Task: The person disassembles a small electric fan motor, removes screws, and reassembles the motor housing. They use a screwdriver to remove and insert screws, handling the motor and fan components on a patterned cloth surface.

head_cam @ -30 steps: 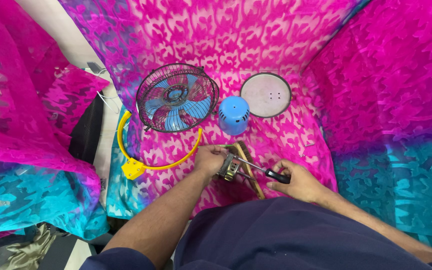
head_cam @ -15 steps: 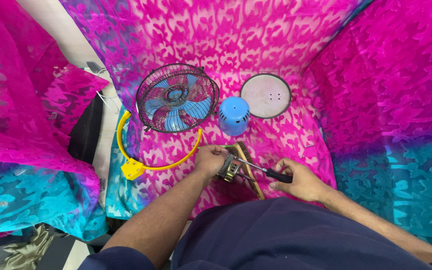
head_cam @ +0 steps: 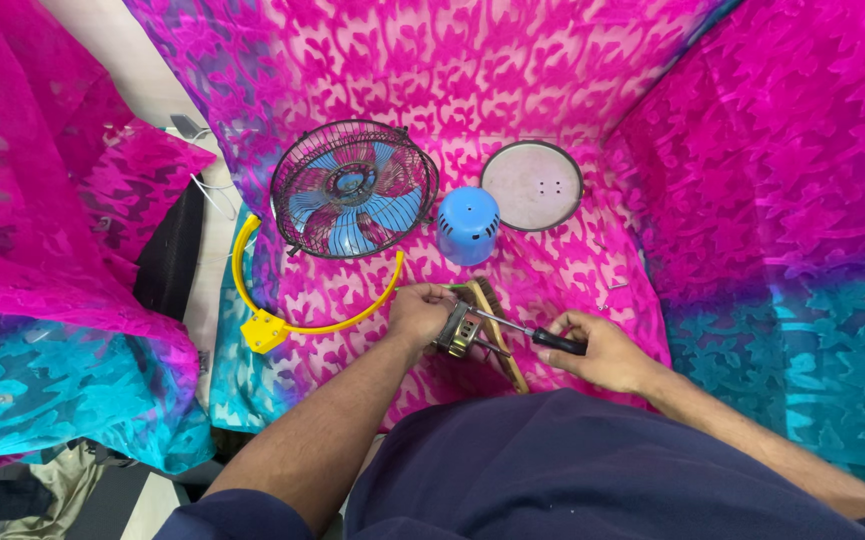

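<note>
Small grey metal fan motor [head_cam: 457, 331] clamped in left hand [head_cam: 419, 312]; right hand [head_cam: 602, 350] grips black-handled screwdriver [head_cam: 537, 336] — keep tip square, motor steady w/ firm pressure.

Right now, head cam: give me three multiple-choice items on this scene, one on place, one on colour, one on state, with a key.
1. Where is the blue motor cover?
A. Between the fan cage and the round plate
B. Inside the yellow bracket
C. In the left hand

2. What colour are the fan blades inside the cage?
A. Red
B. Blue
C. White

3. What is the right hand doing?
A. Resting open on the cloth
B. Lifting the round plate
C. Gripping a screwdriver aimed at the small motor

Key: 1 A, the cover sits on the cloth between the two. 2 B, blue blades show through the black grille. 3 C, fingers wrap the black handle, with the shaft reaching the motor that the left hand holds.
</note>
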